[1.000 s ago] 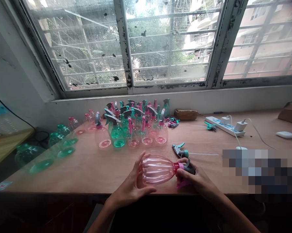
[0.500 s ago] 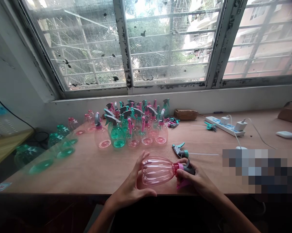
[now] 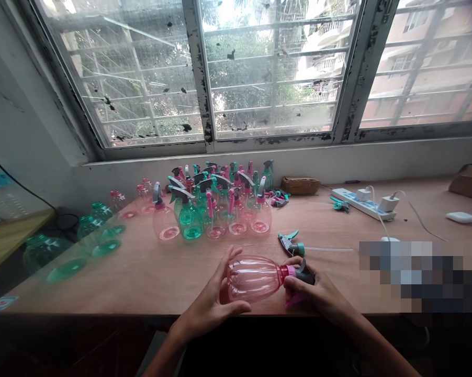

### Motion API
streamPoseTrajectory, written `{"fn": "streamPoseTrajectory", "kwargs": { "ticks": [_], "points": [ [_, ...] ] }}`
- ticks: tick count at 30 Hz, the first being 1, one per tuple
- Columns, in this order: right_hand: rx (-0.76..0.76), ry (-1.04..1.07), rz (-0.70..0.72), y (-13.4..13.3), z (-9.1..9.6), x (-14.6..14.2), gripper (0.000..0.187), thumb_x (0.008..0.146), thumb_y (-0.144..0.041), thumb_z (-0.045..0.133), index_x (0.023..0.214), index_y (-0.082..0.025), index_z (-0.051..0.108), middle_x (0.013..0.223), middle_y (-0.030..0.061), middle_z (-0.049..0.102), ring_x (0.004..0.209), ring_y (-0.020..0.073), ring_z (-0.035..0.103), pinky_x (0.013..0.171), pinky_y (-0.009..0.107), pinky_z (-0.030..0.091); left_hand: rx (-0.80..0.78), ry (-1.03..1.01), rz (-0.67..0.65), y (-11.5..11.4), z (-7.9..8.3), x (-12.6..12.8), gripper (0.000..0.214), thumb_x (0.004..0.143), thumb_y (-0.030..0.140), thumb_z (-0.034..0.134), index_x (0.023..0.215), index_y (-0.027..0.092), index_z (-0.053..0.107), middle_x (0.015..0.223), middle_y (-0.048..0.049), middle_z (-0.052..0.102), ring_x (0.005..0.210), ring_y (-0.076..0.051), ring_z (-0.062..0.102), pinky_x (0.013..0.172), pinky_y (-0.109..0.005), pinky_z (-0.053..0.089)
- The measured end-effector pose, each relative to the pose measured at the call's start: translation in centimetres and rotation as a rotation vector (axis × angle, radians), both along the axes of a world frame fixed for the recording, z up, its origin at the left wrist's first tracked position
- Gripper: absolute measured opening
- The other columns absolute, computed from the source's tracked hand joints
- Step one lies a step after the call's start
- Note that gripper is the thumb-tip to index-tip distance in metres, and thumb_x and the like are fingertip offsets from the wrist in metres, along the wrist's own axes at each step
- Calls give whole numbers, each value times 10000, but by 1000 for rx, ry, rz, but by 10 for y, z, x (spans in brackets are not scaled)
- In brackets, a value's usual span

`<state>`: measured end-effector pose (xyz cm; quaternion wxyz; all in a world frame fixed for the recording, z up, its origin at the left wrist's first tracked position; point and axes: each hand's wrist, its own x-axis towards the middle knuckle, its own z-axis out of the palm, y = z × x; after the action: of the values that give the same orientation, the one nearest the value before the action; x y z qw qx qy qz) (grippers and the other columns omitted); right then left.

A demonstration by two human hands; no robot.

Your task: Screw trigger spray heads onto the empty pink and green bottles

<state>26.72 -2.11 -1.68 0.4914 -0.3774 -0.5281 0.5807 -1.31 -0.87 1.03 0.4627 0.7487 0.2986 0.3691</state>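
A clear pink spray bottle (image 3: 255, 278) lies on its side in the air over the table's front edge, its base to the left. My left hand (image 3: 210, 301) is cupped loosely round the base end, fingers up behind it and thumb below. At the neck, my right hand (image 3: 322, 290) grips the pink collar and dark grey spray head (image 3: 306, 273) with thumb and fingers. Just beyond lies a loose teal-and-grey spray head (image 3: 289, 244) with a thin clear tube pointing right. Part of the held head is hidden by my right fingers.
Several pink and green bottles with spray heads (image 3: 216, 209) stand crowded by the window wall. Open green bottles (image 3: 67, 264) and pink ones line the left. A power strip (image 3: 361, 203), a brown box (image 3: 301, 186) and teal clips or heads (image 3: 340, 204) lie farther back.
The bottle's base end and my left hand have shifted very slightly left and down. My right hand keeps its grip at the neck. Everything on the table stays put.
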Motion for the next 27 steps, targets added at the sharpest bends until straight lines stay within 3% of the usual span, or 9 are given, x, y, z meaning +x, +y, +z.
{"fn": "streamPoseTrajectory", "kwargs": {
  "ticks": [4,8,13,18,22,27],
  "points": [
    [-5,-17,-2,-1,1,0,382,867,-432,784,1074,-185,578,692,15,752,631,201,696,642,332,556,23,67,25,-1,5,0,957,839,215,810,1586,380,236,1671,-87,266,1532,-340,267,1235,-488,297],
    [-17,-2,-4,-1,5,-1,393,866,-439,782,1071,-181,568,675,17,749,615,203,700,629,330,555,100,110,68,0,2,-1,895,849,230,805,1558,412,289,1678,-51,241,1547,-328,220,1270,-521,182],
    [-14,31,-6,-1,3,-1,403,865,-444,781,1075,-180,561,675,14,749,609,198,693,627,327,550,-16,-19,-7,2,-2,-2,1016,829,268,830,1593,410,175,1691,-78,201,1554,-353,189,1247,-551,243],
    [-16,30,-14,0,1,-1,398,862,-444,786,1068,-185,564,669,15,753,610,199,687,627,319,541,-42,20,2,3,-2,-2,902,837,238,824,1556,381,299,1655,-73,297,1518,-333,297,1254,-521,251],
    [-5,56,-26,1,2,-2,385,865,-434,787,1054,-186,561,678,8,751,616,188,682,628,305,541,-19,-20,-5,3,-6,-1,892,890,193,757,1567,449,237,1687,-45,206,1495,-315,345,1215,-492,347],
    [-7,38,-12,0,3,-1,375,861,-419,796,1049,-182,575,697,5,745,620,181,680,628,307,553,-50,-62,-14,2,-7,-1,1060,833,176,819,1590,464,136,1688,-46,219,1544,-318,237,1247,-500,272]
  ]
}}
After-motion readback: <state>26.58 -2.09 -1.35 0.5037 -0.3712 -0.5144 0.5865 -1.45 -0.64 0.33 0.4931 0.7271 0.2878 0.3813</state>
